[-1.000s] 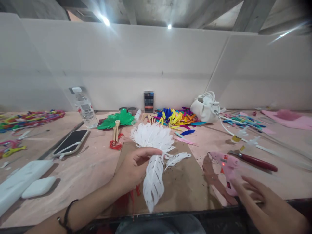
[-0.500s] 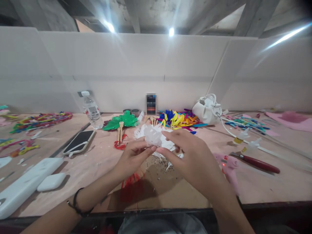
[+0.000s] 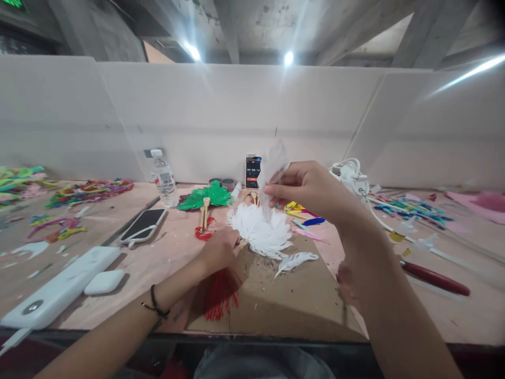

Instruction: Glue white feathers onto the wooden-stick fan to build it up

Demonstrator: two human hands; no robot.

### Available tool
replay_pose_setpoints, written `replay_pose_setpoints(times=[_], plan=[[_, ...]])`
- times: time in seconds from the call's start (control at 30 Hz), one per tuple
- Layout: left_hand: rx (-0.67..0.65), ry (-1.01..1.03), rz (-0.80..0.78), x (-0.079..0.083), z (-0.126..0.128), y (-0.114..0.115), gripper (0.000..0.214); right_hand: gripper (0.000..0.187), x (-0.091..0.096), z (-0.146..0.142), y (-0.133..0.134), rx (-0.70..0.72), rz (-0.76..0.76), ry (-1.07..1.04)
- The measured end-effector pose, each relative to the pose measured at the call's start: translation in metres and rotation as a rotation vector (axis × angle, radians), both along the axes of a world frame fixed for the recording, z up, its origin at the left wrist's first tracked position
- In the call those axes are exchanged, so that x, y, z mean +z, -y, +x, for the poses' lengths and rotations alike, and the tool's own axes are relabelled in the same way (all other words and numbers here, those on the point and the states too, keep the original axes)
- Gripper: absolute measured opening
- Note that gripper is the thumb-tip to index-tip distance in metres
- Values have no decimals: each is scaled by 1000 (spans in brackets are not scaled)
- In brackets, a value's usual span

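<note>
Right hand (image 3: 310, 187) pinches white feather (image 3: 275, 164) upright between thumb and fingers, its lower end over the white feather fan (image 3: 256, 231) on cardboard (image 3: 292, 305). Left hand (image 3: 216, 250) at fan's left edge, fingers curled, can't tell if gripping.

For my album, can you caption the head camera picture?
Right hand holds a white feather cutout upright; left hand beside a white feather fan.
</note>
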State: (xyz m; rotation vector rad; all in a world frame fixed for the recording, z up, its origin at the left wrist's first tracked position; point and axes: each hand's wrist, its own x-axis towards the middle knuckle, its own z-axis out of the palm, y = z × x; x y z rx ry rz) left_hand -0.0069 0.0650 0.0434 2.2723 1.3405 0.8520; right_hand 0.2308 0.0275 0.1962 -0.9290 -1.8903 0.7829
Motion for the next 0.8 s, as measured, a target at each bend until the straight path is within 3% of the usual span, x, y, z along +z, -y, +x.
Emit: replay_pose_setpoints(times=[0.1, 0.2, 0.43, 0.67, 0.8], plan=[[10, 9, -18, -3, 1, -5, 25, 18, -12, 1, -14, 121, -112, -116], [27, 63, -56, -1, 4, -9, 22, 24, -26, 2, -25, 142, -152, -213], [-66, 281, -260, 13, 8, -6, 17, 28, -41, 4, -39, 111, -101, -279], [-103, 310, -423, 29, 10, 7, 19, 19, -50, -8, -41, 94, -54, -170], [-105, 331, -506, 32, 12, 10, 19, 26, -51, -7, -46, 31, 36, -248]])
